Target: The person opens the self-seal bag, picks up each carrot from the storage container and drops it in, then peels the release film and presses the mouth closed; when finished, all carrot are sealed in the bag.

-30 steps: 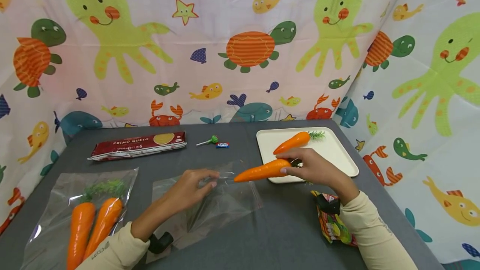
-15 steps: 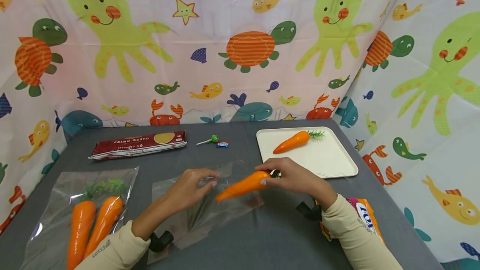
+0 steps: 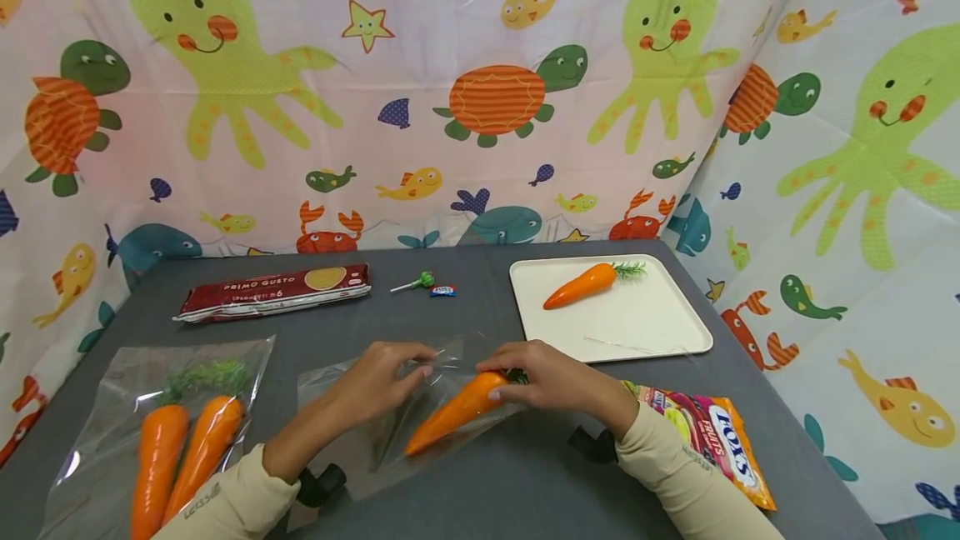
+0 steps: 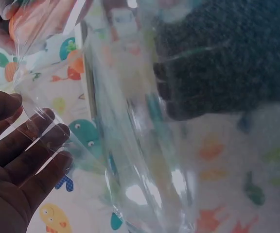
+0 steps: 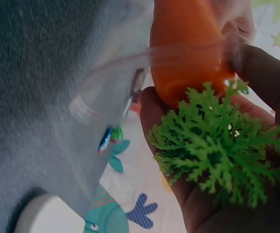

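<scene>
Both hands meet over the clear bag (image 3: pixel 405 415): the left hand (image 3: pixel 378 382) pinches its open edge, while the right hand (image 3: pixel 551 377), fingers curled, grips a carrot (image 3: pixel 453 411) by its top.

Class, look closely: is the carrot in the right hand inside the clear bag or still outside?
Partly in: the carrot tip lies under the bag film; its green top stays outside.

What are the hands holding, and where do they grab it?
The right hand grips a toy carrot by its leafy top end. The left hand pinches the open edge of the clear plastic bag, and the carrot's tip sits inside it.
</scene>
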### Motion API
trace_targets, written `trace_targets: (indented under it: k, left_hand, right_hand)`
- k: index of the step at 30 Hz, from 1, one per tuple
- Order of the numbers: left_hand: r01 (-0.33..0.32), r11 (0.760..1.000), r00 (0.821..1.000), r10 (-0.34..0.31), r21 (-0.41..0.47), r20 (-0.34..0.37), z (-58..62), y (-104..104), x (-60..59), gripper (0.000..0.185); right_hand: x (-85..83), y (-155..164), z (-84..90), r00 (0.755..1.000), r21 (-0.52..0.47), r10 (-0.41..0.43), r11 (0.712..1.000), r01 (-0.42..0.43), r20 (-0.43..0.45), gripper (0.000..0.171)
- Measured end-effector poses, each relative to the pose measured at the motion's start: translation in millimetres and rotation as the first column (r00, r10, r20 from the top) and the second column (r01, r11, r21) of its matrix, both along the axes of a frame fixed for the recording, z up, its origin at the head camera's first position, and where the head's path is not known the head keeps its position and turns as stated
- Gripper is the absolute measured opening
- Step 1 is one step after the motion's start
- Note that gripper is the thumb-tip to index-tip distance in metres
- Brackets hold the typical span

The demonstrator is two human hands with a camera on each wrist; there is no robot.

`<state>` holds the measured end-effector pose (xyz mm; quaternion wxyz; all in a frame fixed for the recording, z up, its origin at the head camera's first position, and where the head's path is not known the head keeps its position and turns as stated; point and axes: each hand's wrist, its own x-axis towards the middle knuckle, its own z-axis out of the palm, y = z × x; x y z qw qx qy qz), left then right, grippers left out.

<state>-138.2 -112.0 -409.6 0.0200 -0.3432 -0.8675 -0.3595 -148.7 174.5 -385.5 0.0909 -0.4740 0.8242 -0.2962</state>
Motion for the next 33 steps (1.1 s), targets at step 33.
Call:
trace_targets:
  k: [33]
  left_hand:
    - [0.027, 0.998, 1.000, -0.027, -0.062, 0.007, -1.4, -4.1, 0.3, 0.023]
  right_hand:
    - [-11.6, -17.4, -27.9, 0.955, 0.069, -0.010, 0.998, -0.011, 0.295, 0.038]
